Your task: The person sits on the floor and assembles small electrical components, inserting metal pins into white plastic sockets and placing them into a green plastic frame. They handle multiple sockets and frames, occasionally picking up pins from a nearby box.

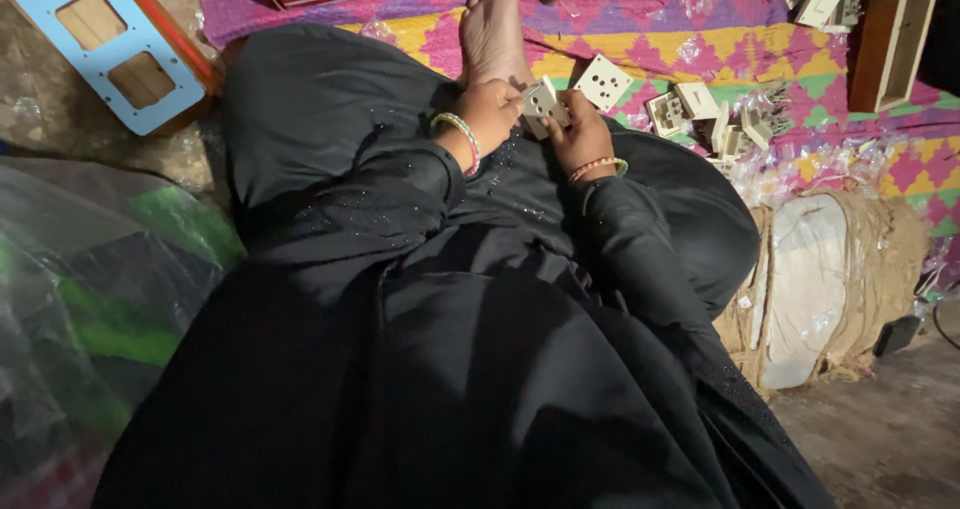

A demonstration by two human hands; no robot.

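Dim floor-level workspace, bare concrete floor [880, 439] at lower right, a woven mat [640, 29] of pink, yellow and green zigzags spread beyond the lap. At the centre, above a black robe [420, 349], a cream socket part [541, 102] clamped between both hands: left hand [490, 112] closed on its near-left edge, right hand [580, 134] closed on its right side, fingers curled round it, so each grip shut on the same piece. Bangles on both wrists. Just above the hands, a bare foot [492, 34] stretched out over the mat. Right beside the right hand, a loose square socket plate [603, 82] with round holes, face up. Farther right, a scattered heap of similar cream parts [715, 119] lying on the mat. At far right, a wooden tray [890, 39] standing on edge. Lower right, a jute-wrapped bundle [840, 279]. Upper left, a blue frame with cutouts [105, 44]; lower left, clear plastic bags [90, 309] with green contents.
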